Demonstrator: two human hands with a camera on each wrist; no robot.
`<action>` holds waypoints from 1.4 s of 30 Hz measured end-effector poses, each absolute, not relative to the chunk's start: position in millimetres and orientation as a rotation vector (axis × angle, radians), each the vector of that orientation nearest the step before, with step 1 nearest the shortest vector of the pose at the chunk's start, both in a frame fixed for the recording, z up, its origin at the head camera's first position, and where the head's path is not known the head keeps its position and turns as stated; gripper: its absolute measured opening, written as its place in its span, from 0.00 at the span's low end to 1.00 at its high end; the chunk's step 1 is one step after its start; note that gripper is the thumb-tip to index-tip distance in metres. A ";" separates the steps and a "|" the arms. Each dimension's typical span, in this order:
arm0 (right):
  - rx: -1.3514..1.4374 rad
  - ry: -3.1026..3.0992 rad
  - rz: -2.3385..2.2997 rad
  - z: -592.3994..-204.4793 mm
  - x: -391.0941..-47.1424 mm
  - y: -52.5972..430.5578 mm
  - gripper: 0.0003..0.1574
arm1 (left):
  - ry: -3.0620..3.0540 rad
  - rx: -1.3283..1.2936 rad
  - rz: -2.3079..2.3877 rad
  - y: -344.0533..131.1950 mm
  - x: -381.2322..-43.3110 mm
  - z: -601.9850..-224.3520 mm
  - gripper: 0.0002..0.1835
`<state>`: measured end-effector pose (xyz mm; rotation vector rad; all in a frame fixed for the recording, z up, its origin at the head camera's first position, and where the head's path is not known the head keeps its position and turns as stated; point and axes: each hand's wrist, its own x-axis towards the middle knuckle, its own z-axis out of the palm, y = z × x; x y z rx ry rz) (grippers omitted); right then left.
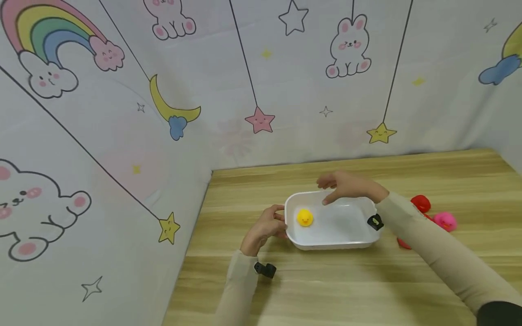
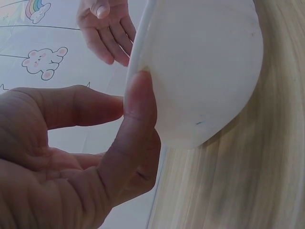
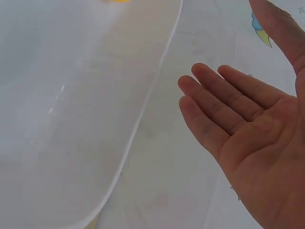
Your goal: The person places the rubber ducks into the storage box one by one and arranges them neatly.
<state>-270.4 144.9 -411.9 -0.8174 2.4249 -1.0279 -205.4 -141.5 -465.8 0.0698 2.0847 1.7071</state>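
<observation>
A white plastic tub [image 1: 332, 222] with rounded corners stands on the table, a small yellow duck toy [image 1: 305, 218] inside its left end. At that end my left hand [image 1: 267, 227] pinches the rim, thumb and forefinger meeting at the edge in the left wrist view, where the tub's outer wall [image 2: 205, 62] fills the upper right. My right hand [image 1: 346, 186] hovers over the far rim, fingers spread and holding nothing. In the right wrist view its palm [image 3: 267, 138] faces the camera, apart from the tub's rim [image 3: 138, 119].
Right of the tub, partly behind my right forearm, lie a pink duck toy [image 1: 446, 221] and several red things, one a rounded red toy [image 1: 421, 203]. The wooden table [image 1: 310, 285] ends at a wall cloth [image 1: 302, 81] printed with bears, stars and a rainbow.
</observation>
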 end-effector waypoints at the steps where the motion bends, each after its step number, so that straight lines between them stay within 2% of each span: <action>1: -0.825 2.425 -1.058 -411.7 -271.0 151.6 0.45 | 2.079 0.069 1.707 -140.7 -205.3 -466.3 0.36; 13: -0.700 2.504 -1.220 -408.0 -263.5 232.1 0.39 | 2.061 0.123 1.700 -142.9 -205.0 -468.4 0.36; 27: -0.437 2.602 -1.184 -431.0 -247.9 325.3 0.40 | 2.045 0.143 1.689 -141.8 -206.3 -470.4 0.32; 42: -0.323 2.656 -0.994 -464.3 -235.3 370.9 0.40 | 2.050 0.147 1.681 -140.7 -204.7 -467.8 0.33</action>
